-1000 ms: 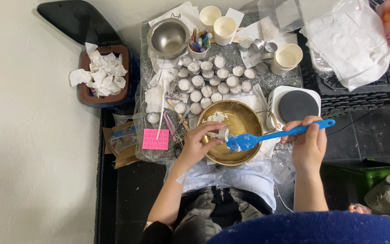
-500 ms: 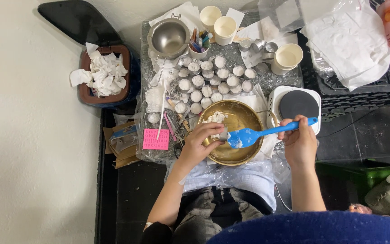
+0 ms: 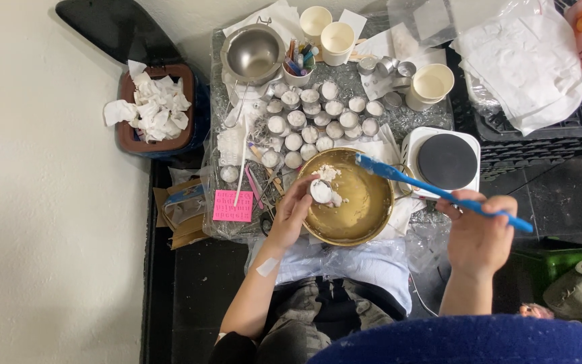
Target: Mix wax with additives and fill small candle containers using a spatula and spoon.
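The fingers (image 3: pixel 304 191) of the left hand (image 3: pixel 292 212) are curling around a small round white-filled cup (image 3: pixel 320 191), holding it tilted over the near-left inside of the wide brass-coloured metal bowl (image 3: pixel 362 219), with the forearm reaching up from the lap and the wrist bent inward. The right hand (image 3: pixel 479 232) is clenching around the handle of a long blue silicone spatula (image 3: pixel 432 191), its blade lying over the bowl's far rim, beside the white hotplate with a round black top (image 3: pixel 447 162). Rows of similar small white cups (image 3: pixel 318 123) are standing on the cluttered table (image 3: pixel 399 116) beyond the bowl.
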